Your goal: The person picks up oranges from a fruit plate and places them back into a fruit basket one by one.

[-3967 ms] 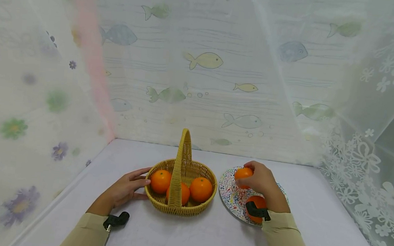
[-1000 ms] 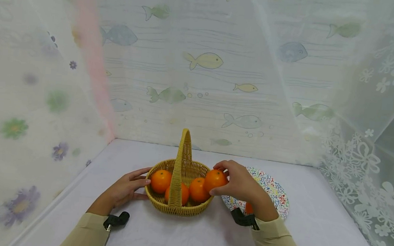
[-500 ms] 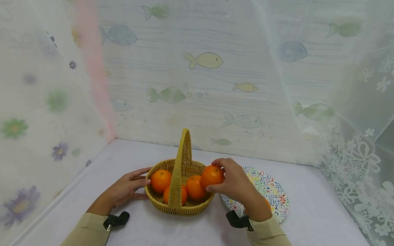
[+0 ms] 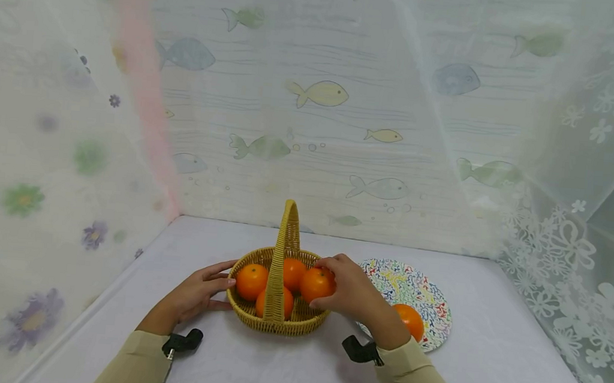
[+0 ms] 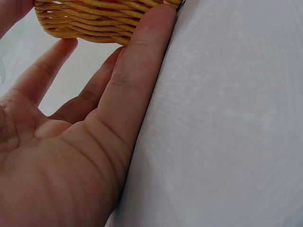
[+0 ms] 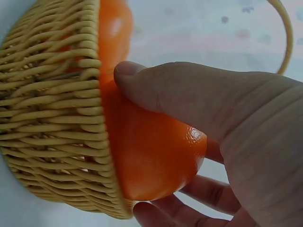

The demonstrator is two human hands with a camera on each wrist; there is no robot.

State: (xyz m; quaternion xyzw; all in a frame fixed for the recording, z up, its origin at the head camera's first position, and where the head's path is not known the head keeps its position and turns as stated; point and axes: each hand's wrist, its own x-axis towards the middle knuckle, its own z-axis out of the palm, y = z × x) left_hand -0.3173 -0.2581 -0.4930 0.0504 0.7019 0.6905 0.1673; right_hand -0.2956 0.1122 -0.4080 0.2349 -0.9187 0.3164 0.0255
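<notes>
A yellow wicker basket (image 4: 277, 326) with a tall arched handle (image 4: 277, 273) stands mid-table, several oranges inside it. My right hand (image 4: 355, 294) grips an orange (image 6: 151, 146) at the basket's right end, thumb on one side and fingers round the other; in the right wrist view the fruit sits right at the woven rim. Beside it in the basket lies another orange (image 4: 293, 273). On the left, my left hand (image 4: 193, 295) rests its fairly straight fingers (image 5: 137, 61) against the basket's outer wall.
To the right lies a round plate (image 4: 397, 277) with a colourful pattern, and one orange (image 4: 409, 321) is on it, partly behind my right wrist. The white table (image 4: 250, 367) ends at a fish-print curtain (image 4: 311, 132). Sheer floral curtains hang at both sides.
My right hand has carried an orange from the plate leftward into the basket's right end. The orange that lay there has shifted left and back. My left hand stays put.
</notes>
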